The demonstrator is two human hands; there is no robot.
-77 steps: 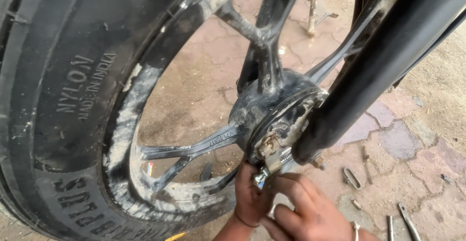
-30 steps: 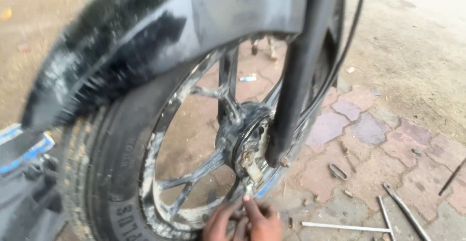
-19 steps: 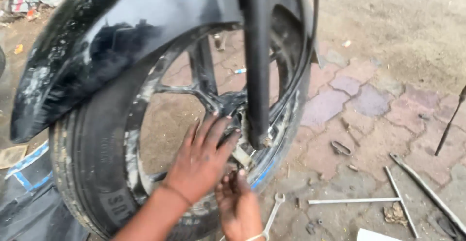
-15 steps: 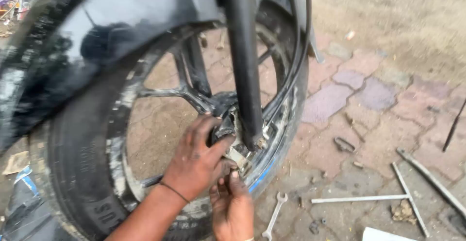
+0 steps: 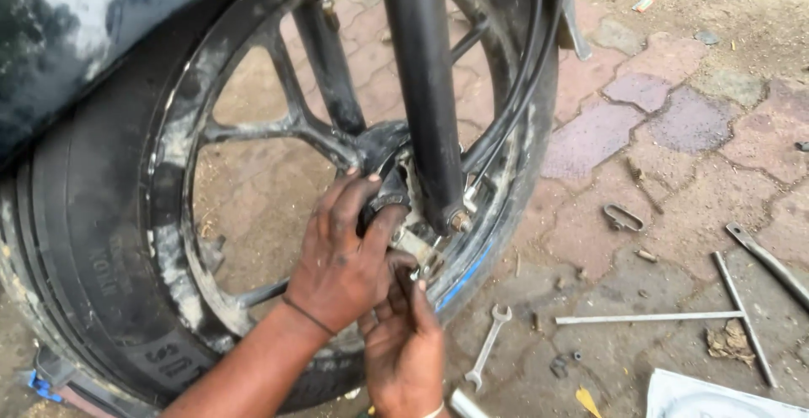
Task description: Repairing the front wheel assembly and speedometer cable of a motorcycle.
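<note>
Compared with half a second earlier, both hands have closed in on the wheel hub (image 5: 383, 152), the view now nearer. Left hand (image 5: 341, 254), grease-darkened, curls its fingers around the dark round hub part beside the smooth black fork leg (image 5: 425, 89). Right hand (image 5: 404, 342), just below, pinches a small metal fitting (image 5: 413, 245) at the axle. Dusty spoked alloy wheel (image 5: 181, 174); ribbed rubber tyre (image 5: 76, 258). An open-ended spanner (image 5: 489, 346) lies on brick paving (image 5: 607, 140).

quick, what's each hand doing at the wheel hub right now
Left hand: closed around the dark part at the hub beside the fork.
Right hand: fingers up at the metal bracket below the hub; whether it grips cannot be told.
</note>
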